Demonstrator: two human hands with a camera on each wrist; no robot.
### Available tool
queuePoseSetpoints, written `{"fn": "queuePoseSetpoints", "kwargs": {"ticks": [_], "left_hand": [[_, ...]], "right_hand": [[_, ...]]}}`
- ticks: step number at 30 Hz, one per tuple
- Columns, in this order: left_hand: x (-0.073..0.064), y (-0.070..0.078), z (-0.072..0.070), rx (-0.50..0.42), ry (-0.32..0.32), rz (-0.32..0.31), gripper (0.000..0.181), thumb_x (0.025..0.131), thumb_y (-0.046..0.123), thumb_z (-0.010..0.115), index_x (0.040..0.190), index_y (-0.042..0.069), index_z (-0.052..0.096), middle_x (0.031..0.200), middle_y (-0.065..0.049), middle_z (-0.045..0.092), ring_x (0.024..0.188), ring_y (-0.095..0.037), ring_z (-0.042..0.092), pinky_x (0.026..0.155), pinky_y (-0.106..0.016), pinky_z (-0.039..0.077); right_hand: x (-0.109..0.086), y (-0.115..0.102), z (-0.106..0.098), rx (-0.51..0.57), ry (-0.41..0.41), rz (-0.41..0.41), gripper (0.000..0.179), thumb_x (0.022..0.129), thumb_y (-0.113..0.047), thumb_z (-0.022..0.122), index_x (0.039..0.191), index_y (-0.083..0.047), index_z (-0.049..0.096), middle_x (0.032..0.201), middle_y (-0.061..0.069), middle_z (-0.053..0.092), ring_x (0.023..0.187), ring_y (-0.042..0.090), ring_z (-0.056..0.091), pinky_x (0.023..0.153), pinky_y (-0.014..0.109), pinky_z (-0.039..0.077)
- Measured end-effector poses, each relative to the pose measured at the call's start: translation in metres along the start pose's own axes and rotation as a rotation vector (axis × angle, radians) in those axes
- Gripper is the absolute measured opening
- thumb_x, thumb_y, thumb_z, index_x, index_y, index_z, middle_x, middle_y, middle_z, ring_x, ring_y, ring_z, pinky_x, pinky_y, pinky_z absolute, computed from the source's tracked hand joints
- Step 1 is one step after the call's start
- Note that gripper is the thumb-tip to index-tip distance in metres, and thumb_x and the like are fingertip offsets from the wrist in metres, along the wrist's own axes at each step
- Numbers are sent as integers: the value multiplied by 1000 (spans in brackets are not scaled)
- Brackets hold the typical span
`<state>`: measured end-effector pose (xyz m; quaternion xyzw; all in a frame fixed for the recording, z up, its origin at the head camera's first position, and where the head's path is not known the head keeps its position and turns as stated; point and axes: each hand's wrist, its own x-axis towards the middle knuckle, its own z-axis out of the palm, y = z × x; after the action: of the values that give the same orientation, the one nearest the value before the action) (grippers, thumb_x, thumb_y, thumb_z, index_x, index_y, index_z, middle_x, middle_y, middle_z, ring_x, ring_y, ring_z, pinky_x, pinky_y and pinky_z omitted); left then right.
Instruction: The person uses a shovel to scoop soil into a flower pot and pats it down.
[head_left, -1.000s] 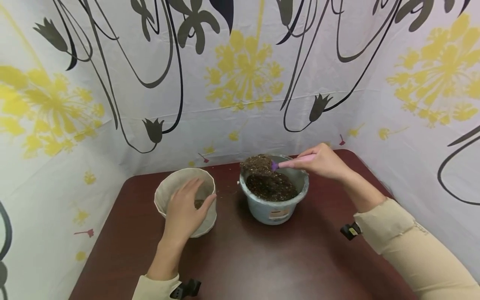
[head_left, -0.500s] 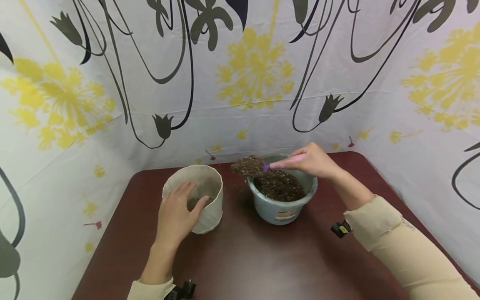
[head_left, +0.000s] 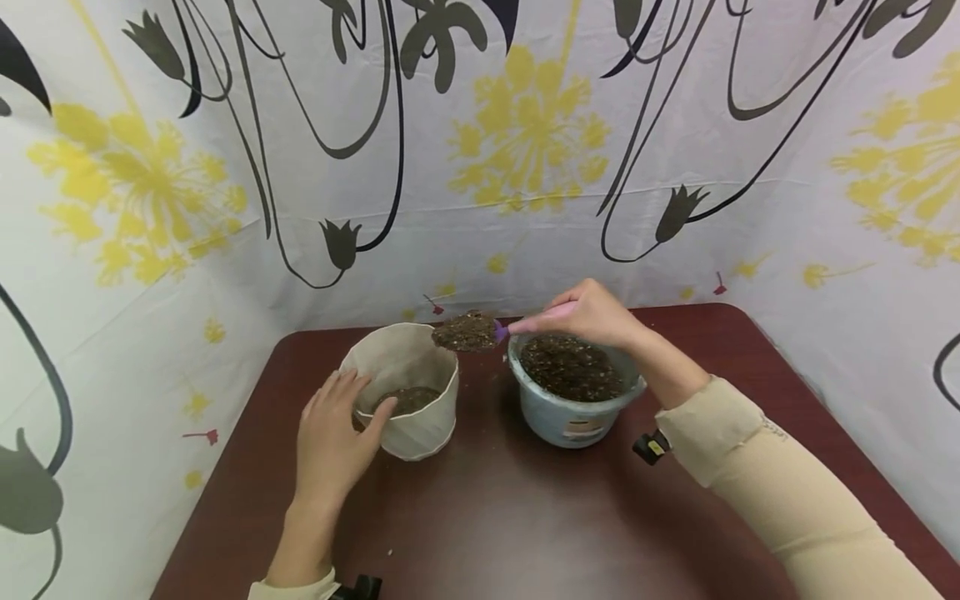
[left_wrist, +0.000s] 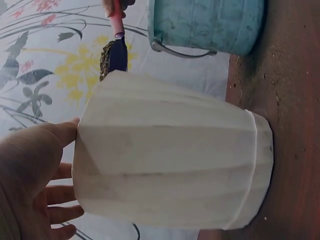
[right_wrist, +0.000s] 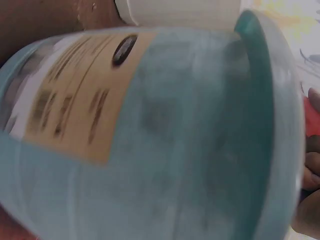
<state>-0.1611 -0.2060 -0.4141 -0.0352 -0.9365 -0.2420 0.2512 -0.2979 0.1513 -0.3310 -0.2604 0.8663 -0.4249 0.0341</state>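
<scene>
My right hand [head_left: 602, 315] grips the pink handle of a garden trowel [head_left: 501, 332], its purple blade heaped with dark soil [head_left: 467, 332]. The load hangs above the right side of a tall whitish plant pot [head_left: 422, 435], which has some soil [head_left: 408, 401] at its bottom. My left hand [head_left: 336, 446] is at the pot's left rim, thumb and fingers spread and fairly straight; in the left wrist view its fingertips meet the rim. Right of the pot, a blue-green bucket [head_left: 558, 421] holds more dark soil [head_left: 572, 368]. The bucket mostly hides my right hand in the right wrist view.
Both containers stand on a dark reddish-brown table [head_left: 510, 517]. Patterned cloth walls [head_left: 540, 242] enclose its back and sides. Loose soil crumbs [left_wrist: 278, 97] lie on the tabletop between pot and bucket. The bucket's wire handle [left_wrist: 182, 53] hangs against its side.
The loaded trowel has moved left from over the bucket to the pot's right rim. My left hand has shifted from over the pot's opening to its left rim. The view has turned slightly.
</scene>
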Motion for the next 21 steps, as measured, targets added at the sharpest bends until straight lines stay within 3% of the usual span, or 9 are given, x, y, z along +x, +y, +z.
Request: {"fn": "queuePoseSetpoints", "kwargs": {"ticks": [3,5,10,13,17,21], "left_hand": [[-4,-4,-2,15,3,-31,59,92,48,71,128,2,68,141,-22,58,139,-40,44,111,-62,31],[-6,-6,-3,27,2,-48,59,92,50,70,127,2,68,142,-21,57,138,-40,45,110,-63,32],[-9,-9,-1,31,-3,-65,60,93,53,68,124,2,71,146,-22,53,139,-41,44,107,-65,35],[-10,-11,0,30,-2,-76,60,93,54,67,125,3,72,148,-22,51,140,-40,43,107,-65,35],[-12,-12,1,30,1,-85,61,93,55,66,125,3,71,149,-21,50,140,-40,43,107,-65,35],[-12,-12,1,27,5,-87,62,94,56,65,125,3,71,150,-20,50,139,-40,44,107,-64,36]], "right_hand": [[9,-7,11,10,-24,-14,21,84,-47,81,86,-26,85,50,-8,38,50,6,19,44,24,22],[15,-13,20,-6,-32,-24,21,84,-45,82,89,-25,85,50,-8,43,49,6,22,43,24,24],[24,-26,43,-205,32,-140,22,82,-36,86,84,-15,84,68,-8,71,56,7,55,54,27,48],[26,-32,58,-359,86,-285,17,83,-32,85,80,-15,81,70,-7,72,59,10,61,58,31,51],[25,-32,76,-534,189,-533,23,85,-24,82,67,-19,68,57,-8,58,49,13,52,44,31,39],[23,-27,87,-666,314,-747,29,82,-19,82,66,-19,57,57,-3,46,45,15,47,37,30,31]]}}
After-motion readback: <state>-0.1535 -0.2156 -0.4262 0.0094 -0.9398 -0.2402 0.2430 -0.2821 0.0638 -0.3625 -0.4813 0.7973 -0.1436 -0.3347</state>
